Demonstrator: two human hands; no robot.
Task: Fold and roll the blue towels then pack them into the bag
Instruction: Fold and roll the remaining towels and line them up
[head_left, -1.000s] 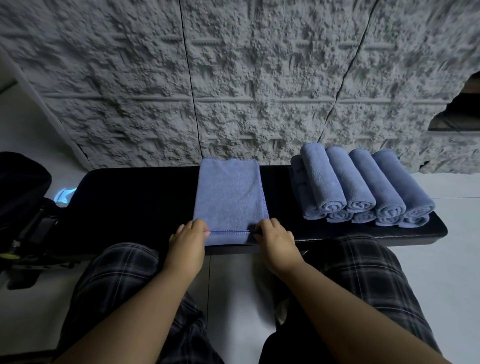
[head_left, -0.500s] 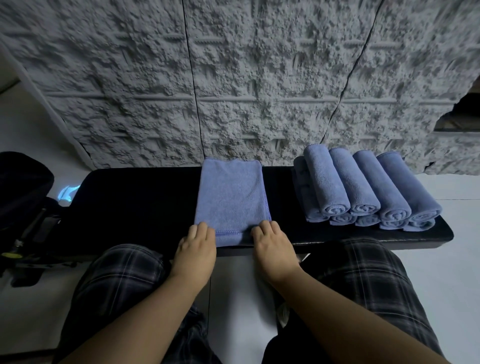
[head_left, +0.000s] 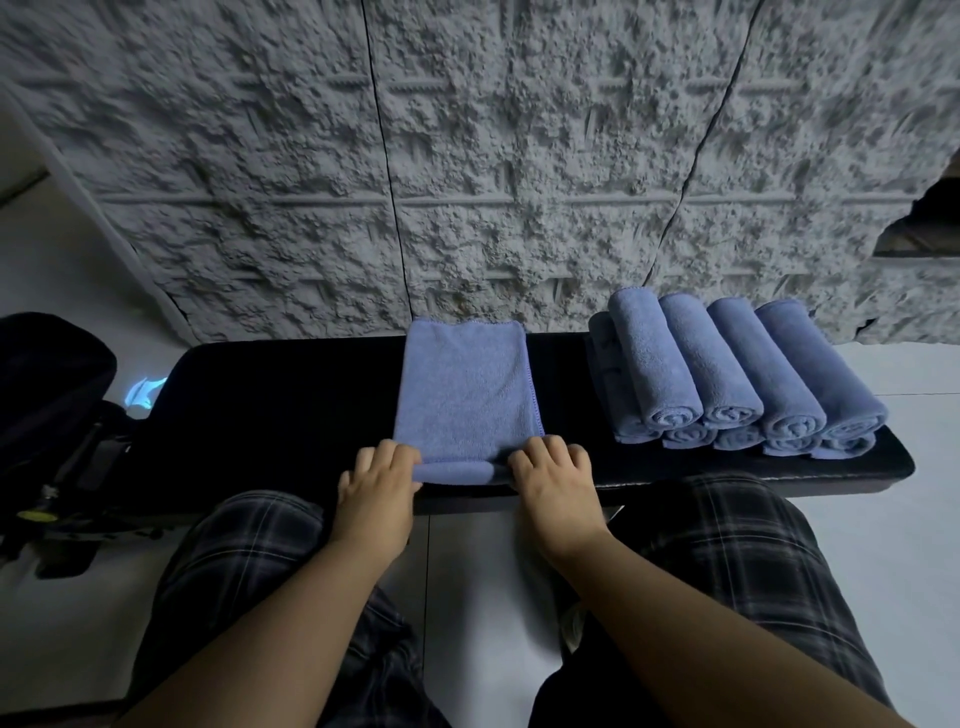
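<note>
A folded blue towel (head_left: 467, 389) lies flat on the black bench (head_left: 291, 395), its long side running away from me. Its near edge is turned over into a small roll. My left hand (head_left: 376, 480) grips the roll's left end and my right hand (head_left: 553, 473) grips its right end, fingers curled over the fabric. Several rolled blue towels (head_left: 727, 379) are stacked in two layers at the right end of the bench. A dark bag (head_left: 47, 384) sits at the far left beyond the bench.
A rough grey stone wall (head_left: 467, 156) rises right behind the bench. My knees in plaid shorts (head_left: 244, 561) sit under the near edge. Dark gear with a yellow tag (head_left: 78, 488) lies on the pale floor at the left.
Both hands went from lying on the towel's near edge to curling it over. The near edge has been turned up into a first small roll.
</note>
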